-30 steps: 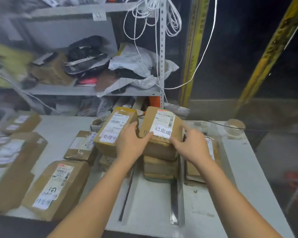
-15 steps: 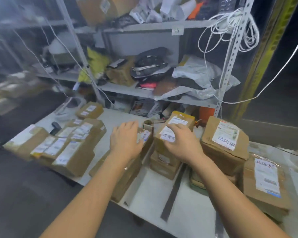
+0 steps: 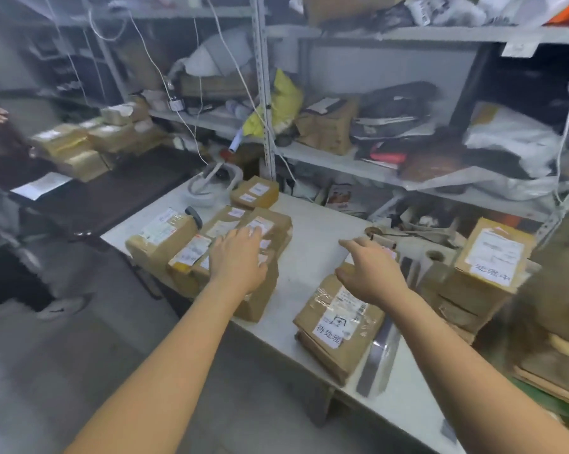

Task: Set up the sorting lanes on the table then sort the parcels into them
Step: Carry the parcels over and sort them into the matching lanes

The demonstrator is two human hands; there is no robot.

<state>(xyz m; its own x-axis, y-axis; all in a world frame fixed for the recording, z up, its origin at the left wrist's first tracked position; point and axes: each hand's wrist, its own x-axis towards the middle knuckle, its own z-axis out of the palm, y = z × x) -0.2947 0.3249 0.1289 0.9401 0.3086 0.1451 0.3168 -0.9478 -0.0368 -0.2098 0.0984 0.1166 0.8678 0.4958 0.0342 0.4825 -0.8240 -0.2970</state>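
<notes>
Parcels (image 3: 160,239) were all over the counter (image 3: 309,247). There was a loose pile at its left end, a front stack (image 3: 311,311) with a handwritten label near the front edge, and a right stack (image 3: 493,253), also labelled, further along. A metal strip (image 3: 380,352) lay between those two stacks, and I'd guess it was a lane divider.

Handling-wise, these were brown cardboard boxes and flatter packs, taped up. My read is they were mostly light and stiff enough to lift without sagging. The glossy tape and sticker faces looked a bit slick, so I'd grab them by two opposite edges with the thumb on top, not by the flat face. The thin ones at the bottom of a stack would probably slide out if you pulled the top one sideways, so lift straight up. The bigger box at the far left of the pile might want both hands.

The left hand (image 3: 240,260) was reaching over the pile with fingers nearly straight and a little spread, palm down on or just above the top box (image 3: 271,224). The blur made contact hard to call, but it wasn't curled round anything. The right hand (image 3: 373,276) was loose too, fingers stretched out toward the left, hanging above the back end of the front stack and gripping nothing. I couldn't tell if it was brushing the small box under it.
</notes>
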